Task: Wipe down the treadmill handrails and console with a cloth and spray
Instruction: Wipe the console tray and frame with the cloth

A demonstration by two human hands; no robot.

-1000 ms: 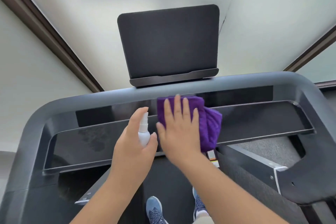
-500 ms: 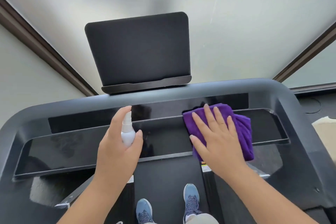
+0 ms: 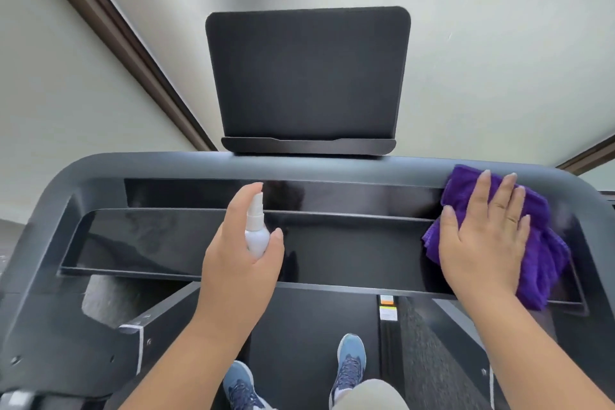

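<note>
The treadmill's glossy black console (image 3: 349,243) spans the view, framed by a grey handrail bar (image 3: 166,166). My right hand (image 3: 482,240) lies flat on a purple cloth (image 3: 542,256), pressing it against the console's far right end. Over the console's middle, my left hand (image 3: 239,263) grips a small white spray bottle (image 3: 256,233), index finger on top of the nozzle. The left part of the console shows faint smears.
A dark tablet holder (image 3: 306,76) stands upright behind the handrail bar. Below the console lies the black belt (image 3: 299,326) with my blue shoes (image 3: 349,359) on it. Grey side rails run down both sides. A pale wall and dark trim lie beyond.
My right hand has slid the purple cloth from the console's middle to its far right end. The left hand holds the spray bottle in about the same place.
</note>
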